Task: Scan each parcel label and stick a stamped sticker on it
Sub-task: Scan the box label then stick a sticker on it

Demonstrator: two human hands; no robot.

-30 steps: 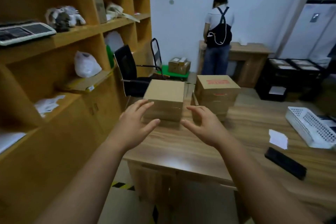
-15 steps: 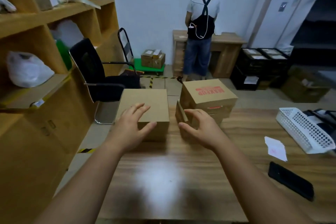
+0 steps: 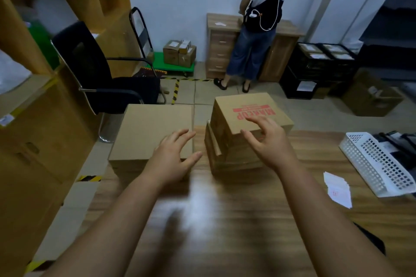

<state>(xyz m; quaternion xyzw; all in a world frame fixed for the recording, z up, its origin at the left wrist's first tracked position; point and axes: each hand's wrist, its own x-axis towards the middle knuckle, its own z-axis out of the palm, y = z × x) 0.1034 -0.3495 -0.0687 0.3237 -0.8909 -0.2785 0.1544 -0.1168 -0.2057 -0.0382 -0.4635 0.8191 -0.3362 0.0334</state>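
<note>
Two brown cardboard parcels stand at the far edge of the wooden table (image 3: 225, 220). The plain parcel (image 3: 148, 132) is on the left; my left hand (image 3: 173, 157) hovers open at its near right corner, fingers spread. The parcel with red print (image 3: 243, 110) sits on top of another box on the right. My right hand (image 3: 267, 141) reaches over its near right side with fingers spread and loosely bent, holding nothing. A small stack of white stickers (image 3: 337, 189) lies on the table to the right.
A white perforated basket (image 3: 380, 164) sits at the table's right edge, a dark flat device (image 3: 371, 240) nearer me. A black chair (image 3: 101, 74) and wooden shelves (image 3: 45, 51) stand left. A person (image 3: 258, 24) stands at a far desk, back turned.
The view has tilted down and come closer to the parcels. My right hand has moved from beside the left parcel to the printed right parcel; my left hand stays by the plain parcel.
</note>
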